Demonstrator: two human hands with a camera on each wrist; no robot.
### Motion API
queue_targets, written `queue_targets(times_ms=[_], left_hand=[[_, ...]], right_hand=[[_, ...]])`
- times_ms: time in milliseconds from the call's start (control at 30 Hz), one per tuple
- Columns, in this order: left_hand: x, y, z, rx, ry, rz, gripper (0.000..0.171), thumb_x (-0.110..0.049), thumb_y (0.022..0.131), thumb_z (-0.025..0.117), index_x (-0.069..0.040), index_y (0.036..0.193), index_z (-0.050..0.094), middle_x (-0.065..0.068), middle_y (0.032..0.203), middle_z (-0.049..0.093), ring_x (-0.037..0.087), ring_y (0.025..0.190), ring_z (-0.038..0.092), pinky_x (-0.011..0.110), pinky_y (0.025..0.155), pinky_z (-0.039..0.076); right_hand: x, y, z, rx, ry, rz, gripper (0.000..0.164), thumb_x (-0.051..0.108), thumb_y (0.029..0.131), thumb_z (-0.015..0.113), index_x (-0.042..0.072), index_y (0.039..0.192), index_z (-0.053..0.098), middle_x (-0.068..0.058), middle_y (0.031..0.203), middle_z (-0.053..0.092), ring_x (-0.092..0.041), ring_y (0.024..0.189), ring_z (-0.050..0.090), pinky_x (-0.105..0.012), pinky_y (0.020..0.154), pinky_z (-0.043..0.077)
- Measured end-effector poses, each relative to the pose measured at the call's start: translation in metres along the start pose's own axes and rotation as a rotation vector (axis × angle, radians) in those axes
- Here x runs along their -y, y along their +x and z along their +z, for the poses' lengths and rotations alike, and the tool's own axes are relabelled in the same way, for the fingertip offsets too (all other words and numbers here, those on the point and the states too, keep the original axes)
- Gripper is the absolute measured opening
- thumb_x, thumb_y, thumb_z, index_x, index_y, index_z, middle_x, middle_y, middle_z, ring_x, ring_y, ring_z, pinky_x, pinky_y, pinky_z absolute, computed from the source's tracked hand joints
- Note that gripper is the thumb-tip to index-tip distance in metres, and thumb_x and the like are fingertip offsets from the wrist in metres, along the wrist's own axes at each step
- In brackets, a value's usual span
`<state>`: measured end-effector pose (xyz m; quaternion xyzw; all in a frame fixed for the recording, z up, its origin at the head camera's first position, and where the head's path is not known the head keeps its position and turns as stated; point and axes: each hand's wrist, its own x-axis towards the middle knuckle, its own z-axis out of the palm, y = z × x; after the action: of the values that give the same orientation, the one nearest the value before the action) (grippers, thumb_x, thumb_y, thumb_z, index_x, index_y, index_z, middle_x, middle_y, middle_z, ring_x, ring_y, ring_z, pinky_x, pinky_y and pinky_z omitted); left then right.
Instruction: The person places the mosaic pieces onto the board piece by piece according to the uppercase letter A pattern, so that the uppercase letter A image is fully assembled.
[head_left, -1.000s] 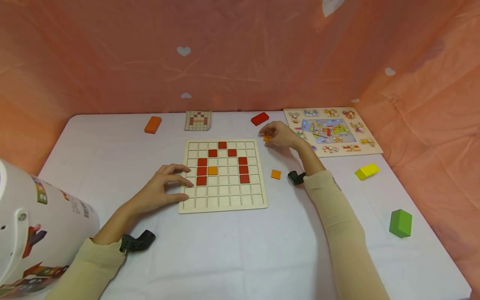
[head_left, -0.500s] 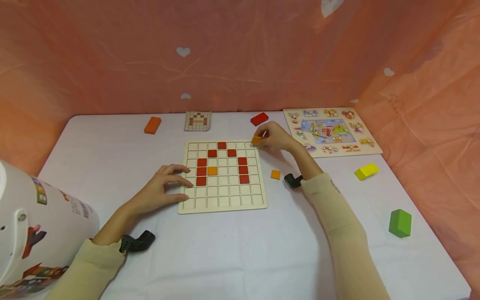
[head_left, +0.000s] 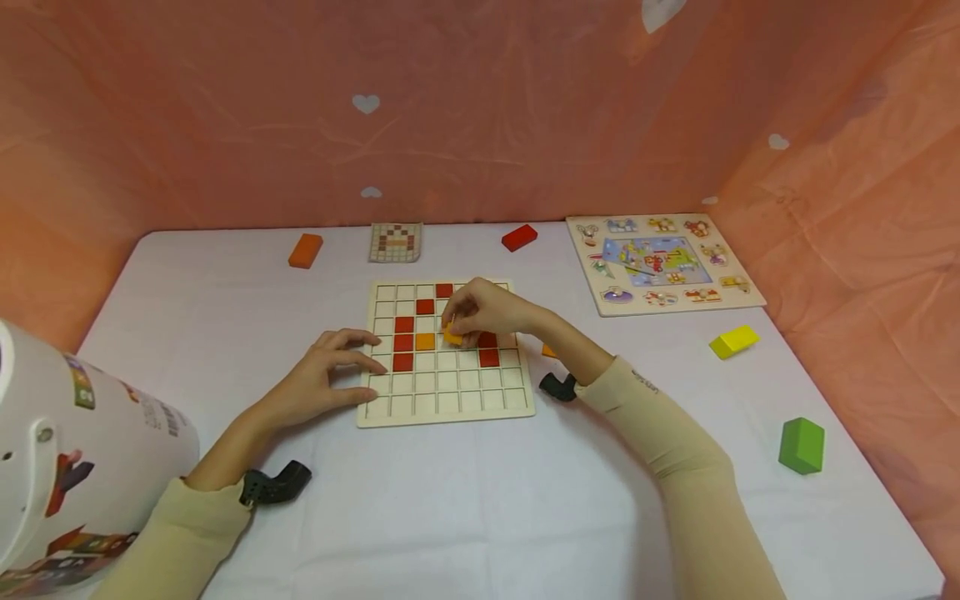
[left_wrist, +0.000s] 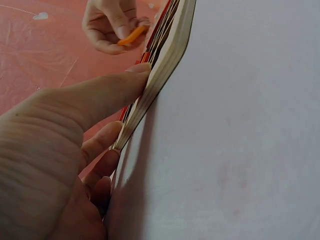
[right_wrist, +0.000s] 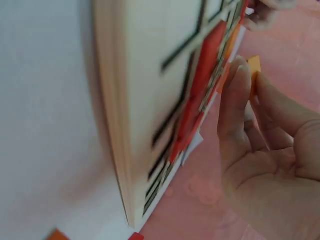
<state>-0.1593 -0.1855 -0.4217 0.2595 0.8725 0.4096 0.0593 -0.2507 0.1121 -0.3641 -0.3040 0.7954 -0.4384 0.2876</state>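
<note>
My right hand (head_left: 487, 310) is over the middle of the wooden grid board (head_left: 450, 403), pinching an orange square tile (head_left: 452, 335) between thumb and fingers. The right wrist view shows this orange tile (right_wrist: 254, 67) tilted at the fingertips, above the board. On the grid, several red tiles (head_left: 403, 342) form two slanting sides, partly hidden by the right hand. One orange tile (head_left: 425, 342) lies in a cell just left of the pinched one. My left hand (head_left: 322, 372) rests with spread, relaxed fingers on the board's left edge, thumb (left_wrist: 115, 90) touching the rim in the left wrist view.
Another orange tile (head_left: 550, 351) lies right of the board, partly behind my right wrist. A pattern card (head_left: 396, 242), an orange block (head_left: 305, 250) and a red block (head_left: 520, 237) lie behind. A picture puzzle (head_left: 607, 304), yellow block (head_left: 734, 342) and green block (head_left: 801, 446) stand right; a white bucket (head_left: 142, 425) left.
My right hand has carried the orange tile leftward from beside the red block and puzzle to over the board's middle. The left hand has stayed at the board's left edge.
</note>
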Motion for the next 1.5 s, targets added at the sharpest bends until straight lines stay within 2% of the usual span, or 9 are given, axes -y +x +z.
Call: queue_targets(times_ms=[267, 433, 633, 733, 833, 967, 1167, 1300, 1500], left_hand=[[-0.001, -0.001, -0.001, 0.002, -0.005, 0.0, 0.025, -0.02, 0.081, 0.084, -0.016, 0.104, 0.077, 0.011, 0.138, 0.051, 0.036, 0.134, 0.033, 0.066, 0.106, 0.024], [-0.002, -0.001, -0.001, 0.0, -0.009, -0.002, 0.024, -0.02, 0.082, 0.084, -0.015, 0.104, 0.077, 0.011, 0.138, 0.051, 0.035, 0.133, 0.033, 0.066, 0.106, 0.024], [-0.002, -0.002, -0.002, -0.001, -0.005, -0.002, 0.025, -0.02, 0.082, 0.084, -0.015, 0.105, 0.077, 0.011, 0.138, 0.051, 0.035, 0.133, 0.033, 0.066, 0.106, 0.024], [-0.001, -0.003, -0.001, 0.001, -0.003, 0.006, 0.025, -0.02, 0.082, 0.084, -0.015, 0.105, 0.077, 0.011, 0.139, 0.05, 0.035, 0.133, 0.032, 0.066, 0.106, 0.024], [-0.001, -0.001, 0.0, 0.003, -0.002, 0.013, 0.025, -0.021, 0.082, 0.083, -0.016, 0.106, 0.077, 0.01, 0.139, 0.05, 0.035, 0.134, 0.032, 0.066, 0.106, 0.024], [-0.001, 0.001, 0.002, 0.007, -0.003, 0.011, 0.025, -0.022, 0.082, 0.084, -0.016, 0.106, 0.077, 0.01, 0.14, 0.05, 0.034, 0.134, 0.032, 0.065, 0.107, 0.024], [-0.002, 0.002, 0.002, 0.008, -0.003, 0.005, 0.025, -0.022, 0.082, 0.084, -0.016, 0.105, 0.077, 0.01, 0.14, 0.05, 0.034, 0.134, 0.033, 0.064, 0.107, 0.025], [0.0, 0.001, 0.001, 0.009, -0.004, 0.006, 0.025, -0.022, 0.081, 0.084, -0.016, 0.105, 0.077, 0.01, 0.139, 0.05, 0.034, 0.134, 0.033, 0.065, 0.107, 0.024], [0.0, -0.001, -0.001, 0.009, -0.007, 0.004, 0.025, -0.021, 0.081, 0.084, -0.015, 0.105, 0.077, 0.011, 0.139, 0.05, 0.035, 0.133, 0.033, 0.065, 0.106, 0.024]], right_hand=[[-0.001, 0.005, 0.008, -0.008, -0.096, -0.011, 0.016, -0.009, 0.092, 0.064, -0.009, 0.107, 0.07, -0.013, 0.088, 0.064, -0.019, 0.069, 0.062, -0.026, 0.068, 0.056], [0.002, 0.004, 0.009, -0.022, -0.2, -0.023, 0.016, -0.003, 0.093, 0.065, -0.005, 0.107, 0.072, -0.011, 0.092, 0.069, -0.018, 0.08, 0.058, -0.024, 0.077, 0.05], [0.002, -0.001, 0.008, -0.033, -0.261, -0.002, 0.018, 0.007, 0.097, 0.065, -0.001, 0.11, 0.074, -0.008, 0.101, 0.069, -0.018, 0.087, 0.055, -0.026, 0.081, 0.047], [0.001, -0.013, 0.003, -0.067, -0.255, -0.029, 0.021, 0.01, 0.097, 0.064, 0.0, 0.114, 0.072, -0.01, 0.111, 0.069, -0.02, 0.089, 0.057, -0.028, 0.08, 0.048], [-0.008, -0.034, -0.005, -0.125, -0.174, -0.045, 0.023, 0.008, 0.097, 0.064, -0.003, 0.117, 0.07, -0.012, 0.115, 0.068, -0.022, 0.087, 0.059, -0.029, 0.077, 0.05], [-0.026, -0.068, -0.017, -0.193, -0.086, -0.013, 0.026, 0.003, 0.092, 0.068, -0.005, 0.117, 0.068, -0.015, 0.113, 0.069, -0.026, 0.095, 0.062, -0.034, 0.085, 0.052], [-0.047, -0.11, -0.027, -0.261, -0.084, 0.055, 0.033, -0.006, 0.084, 0.073, -0.004, 0.116, 0.068, -0.017, 0.115, 0.068, -0.031, 0.107, 0.06, -0.047, 0.095, 0.048], [-0.058, -0.119, -0.024, -0.268, -0.113, 0.04, 0.033, -0.01, 0.082, 0.072, -0.005, 0.114, 0.068, -0.018, 0.112, 0.066, -0.032, 0.102, 0.059, -0.042, 0.09, 0.049], [-0.057, -0.116, -0.017, -0.26, -0.158, 0.014, 0.027, -0.012, 0.082, 0.071, -0.005, 0.109, 0.069, -0.016, 0.104, 0.067, -0.029, 0.09, 0.057, -0.03, 0.078, 0.049]])
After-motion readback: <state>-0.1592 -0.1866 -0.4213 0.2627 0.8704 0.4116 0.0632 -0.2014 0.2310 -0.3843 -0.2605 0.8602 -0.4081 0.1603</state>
